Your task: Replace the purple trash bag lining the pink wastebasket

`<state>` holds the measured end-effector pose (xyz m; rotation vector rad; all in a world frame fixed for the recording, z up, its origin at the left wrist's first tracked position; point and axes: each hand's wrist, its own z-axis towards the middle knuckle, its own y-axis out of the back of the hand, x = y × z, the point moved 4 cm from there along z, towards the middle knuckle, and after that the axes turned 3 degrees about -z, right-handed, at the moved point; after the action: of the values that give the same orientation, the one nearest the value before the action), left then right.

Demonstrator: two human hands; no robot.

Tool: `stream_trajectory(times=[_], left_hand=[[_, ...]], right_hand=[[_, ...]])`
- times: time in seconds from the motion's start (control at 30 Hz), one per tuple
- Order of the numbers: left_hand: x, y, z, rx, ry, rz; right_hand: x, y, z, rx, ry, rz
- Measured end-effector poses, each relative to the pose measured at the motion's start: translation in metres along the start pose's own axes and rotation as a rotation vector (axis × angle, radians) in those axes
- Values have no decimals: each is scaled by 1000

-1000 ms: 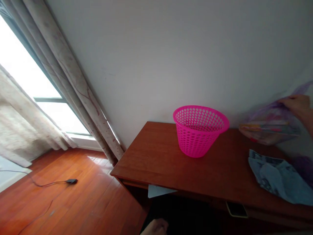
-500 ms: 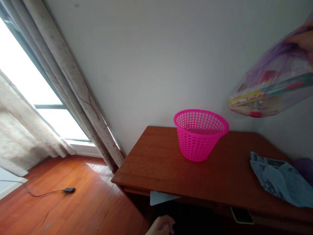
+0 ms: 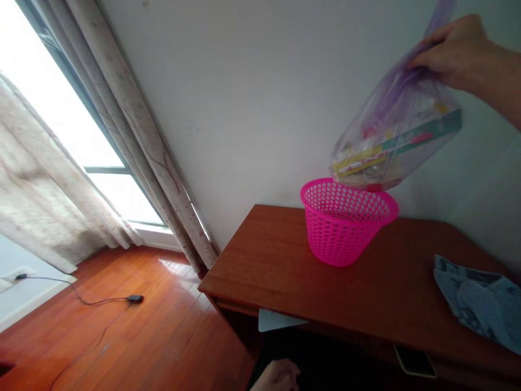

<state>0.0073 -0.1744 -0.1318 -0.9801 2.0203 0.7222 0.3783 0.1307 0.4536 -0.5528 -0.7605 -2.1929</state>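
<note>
At the upper right, my right hand (image 3: 456, 51) is closed around the gathered neck of a translucent purple plastic bag (image 3: 399, 136). Packets or boxes in yellow, green and red show through the bag, but I cannot make out what they are. The bag hangs tilted, its lower part overlapping the back rim of a pink perforated plastic basket (image 3: 342, 239) from my viewpoint. The basket stands upright on the brown wooden desk (image 3: 260, 260). Low in the view, my left hand (image 3: 279, 374) rests near the dark lap with curled fingers, apparently holding nothing.
A crumpled grey-blue printed cloth or bag (image 3: 480, 298) lies on the desk's right side. Beneath the front edge are a phone (image 3: 415, 361) and a white sheet corner (image 3: 279, 320). A black adapter (image 3: 134, 299) with a cable lies on the floor, near the curtains (image 3: 134, 119).
My right hand has brought the purple bag leftward, from right of the basket to over its rim. My left hand stays low with curled fingers. The view has shifted slightly.
</note>
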Motion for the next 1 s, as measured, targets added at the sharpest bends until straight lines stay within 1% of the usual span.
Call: stream_trajectory(times=[0.03,0.1,0.17,0.23,0.3,0.5,0.57,0.8,0.9,1.0], left_hand=[[0,0,1,4,3,2],[0,0,2,19,11,5],[-1,0,2,38,17,7],[-3,0,1,56,19,8],[-5,-2,-1,67,14,5],[-14,-5,-7,68,0,2],[-17,-6,-8,67,4,7],[-29,-8,-11,56,21,16],[-39,-10,-15,46,7,10],[-57,-4,-21,36,-39,-9]], right_hand=[[-1,-8,-6,-13,-40,-43],[2,-23,-19,5,-59,-148],[3,-38,-31,73,-38,-241],[-2,-51,-41,139,-36,-292],[-11,-63,-48,207,-11,-330],[-46,-102,-74,467,73,-474],[-58,-114,-86,527,88,-489],[-101,-152,-132,700,102,-433],[-113,-164,-151,754,95,-410],[-121,-171,-164,791,70,-390]])
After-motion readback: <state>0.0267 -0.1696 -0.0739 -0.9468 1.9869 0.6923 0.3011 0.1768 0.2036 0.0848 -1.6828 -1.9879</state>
